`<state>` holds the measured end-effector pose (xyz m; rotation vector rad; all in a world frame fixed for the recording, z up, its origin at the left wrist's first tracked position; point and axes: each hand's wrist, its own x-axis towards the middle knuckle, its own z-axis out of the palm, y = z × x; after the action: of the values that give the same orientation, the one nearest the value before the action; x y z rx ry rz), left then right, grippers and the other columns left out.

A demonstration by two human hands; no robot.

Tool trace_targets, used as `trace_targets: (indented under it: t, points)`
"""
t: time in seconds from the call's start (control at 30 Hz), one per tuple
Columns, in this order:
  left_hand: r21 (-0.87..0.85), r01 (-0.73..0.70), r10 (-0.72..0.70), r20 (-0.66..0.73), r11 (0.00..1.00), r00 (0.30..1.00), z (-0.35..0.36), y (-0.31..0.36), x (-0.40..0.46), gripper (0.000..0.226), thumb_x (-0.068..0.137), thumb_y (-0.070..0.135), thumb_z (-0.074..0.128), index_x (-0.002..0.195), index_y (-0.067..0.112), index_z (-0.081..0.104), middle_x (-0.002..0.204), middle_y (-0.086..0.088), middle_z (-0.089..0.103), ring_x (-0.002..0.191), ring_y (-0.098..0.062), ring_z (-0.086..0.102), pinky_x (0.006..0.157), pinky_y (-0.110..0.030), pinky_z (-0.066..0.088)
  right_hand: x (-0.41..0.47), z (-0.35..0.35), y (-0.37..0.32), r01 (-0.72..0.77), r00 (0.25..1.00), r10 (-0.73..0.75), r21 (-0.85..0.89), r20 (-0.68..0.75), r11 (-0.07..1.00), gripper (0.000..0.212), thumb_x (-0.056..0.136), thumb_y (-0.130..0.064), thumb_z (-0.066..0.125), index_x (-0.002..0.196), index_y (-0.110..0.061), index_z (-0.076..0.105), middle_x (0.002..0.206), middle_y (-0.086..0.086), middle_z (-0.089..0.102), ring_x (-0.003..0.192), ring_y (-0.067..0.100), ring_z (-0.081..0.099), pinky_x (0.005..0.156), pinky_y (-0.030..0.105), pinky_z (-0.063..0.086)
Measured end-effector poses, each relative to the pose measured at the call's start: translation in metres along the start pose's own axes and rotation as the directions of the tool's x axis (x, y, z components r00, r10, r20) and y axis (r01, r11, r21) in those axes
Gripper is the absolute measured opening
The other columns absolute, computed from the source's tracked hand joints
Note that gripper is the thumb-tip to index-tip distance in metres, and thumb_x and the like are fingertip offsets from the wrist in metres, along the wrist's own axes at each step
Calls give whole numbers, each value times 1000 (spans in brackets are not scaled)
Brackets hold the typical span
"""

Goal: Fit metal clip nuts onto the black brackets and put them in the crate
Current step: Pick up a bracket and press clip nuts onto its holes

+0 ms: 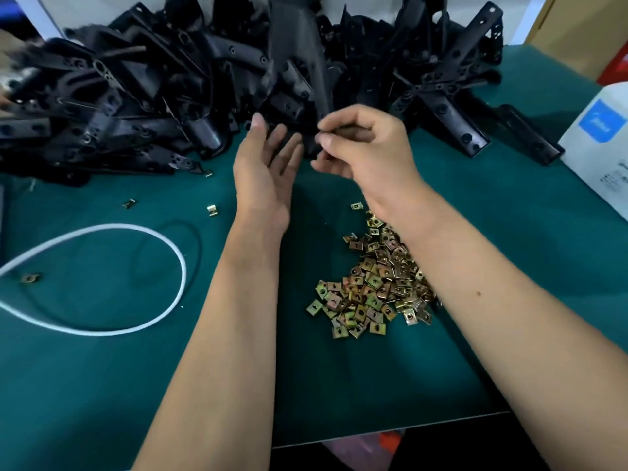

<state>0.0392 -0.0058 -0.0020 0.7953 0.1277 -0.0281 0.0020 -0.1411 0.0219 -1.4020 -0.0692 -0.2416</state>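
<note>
I see both hands raised over the green table point(509, 266), meeting at the near edge of the big heap of black brackets point(153, 96). The right hand point(367, 147) has its fingers point(326, 139) curled, thumb and forefinger pinching the lower end of one black bracket point(299, 62), which rises upright and blurred from the fingertips toward the back of the heap. I cannot tell whether a clip nut sits between those fingertips; the spot is too dark and small. The left hand point(268, 168) is released, palm turned toward the right hand, its straight fingers point(282, 144) lying against the same bracket's lower end just beside the right fingertips.

Below the right wrist, nearer to me than the fingers, lies the pile of brass-coloured clip nuts point(373, 287), partly hidden under the right forearm. A few stray clip nuts point(211, 210) lie to the left of the left hand, well apart from the pile. Further left a white cord point(142, 229) loops on the table. Off to the right of the right hand stands a white box point(605, 147) with a blue label.
</note>
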Motion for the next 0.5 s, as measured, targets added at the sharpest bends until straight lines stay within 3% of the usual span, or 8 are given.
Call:
trace_targets:
  t: [0.03, 0.1, 0.17, 0.27, 0.4, 0.5]
  points:
    - [58, -11, 9, 46, 998, 999, 1, 0, -1, 42, 104, 41, 55, 136, 14, 48, 135, -12, 61, 114, -25, 70, 101, -39, 56, -3, -8, -4, -117, 988, 106, 92, 112, 989, 16, 95, 9, 63, 94, -6, 67, 90, 21, 69, 65, 17, 66, 64, 28, 60]
    - [130, -60, 53, 59, 990, 997, 3, 5, -2, 43, 102, 53, 52, 133, 23, 51, 134, -2, 63, 112, -19, 68, 97, -34, 58, -9, -28, -8, -235, 937, 221, 20, 269, 972, 15, 98, 4, 60, 95, -10, 63, 95, 23, 73, 61, 17, 63, 55, 23, 56]
    - [141, -92, 92, 6, 986, 996, 4, 12, -2, 43, 102, 56, 50, 131, 25, 55, 127, 3, 67, 106, -17, 71, 89, -31, 59, -14, -44, -9, -222, 914, 253, -130, 317, 966, 13, 98, 2, 60, 95, -10, 62, 100, 21, 76, 56, 15, 59, 45, 20, 48]
    - [113, -96, 96, 6, 989, 995, 3, 19, -1, 47, 102, 54, 51, 133, 19, 57, 118, -1, 74, 105, -19, 74, 88, -33, 60, -16, -53, -8, -137, 898, 201, -186, 391, 973, 10, 98, 2, 62, 95, -8, 63, 101, 18, 77, 51, 15, 55, 38, 19, 37]
    - [37, -56, 52, 103, 998, 993, 2, 16, -4, 61, 104, 64, 36, 132, 18, 63, 129, -8, 71, 118, -29, 69, 104, -44, 55, -18, -49, -1, -71, 889, 155, -205, 431, 976, 9, 97, 4, 62, 97, -5, 63, 99, 20, 76, 50, 16, 54, 36, 20, 32]
    - [-8, -46, 47, 107, 999, 993, 0, 14, -7, 52, 109, 48, 29, 139, 16, 58, 133, -10, 68, 123, -35, 65, 106, -48, 51, -21, -44, 5, -46, 890, 150, -243, 431, 969, 6, 98, 2, 62, 103, -2, 64, 98, 18, 77, 49, 17, 56, 36, 20, 36]
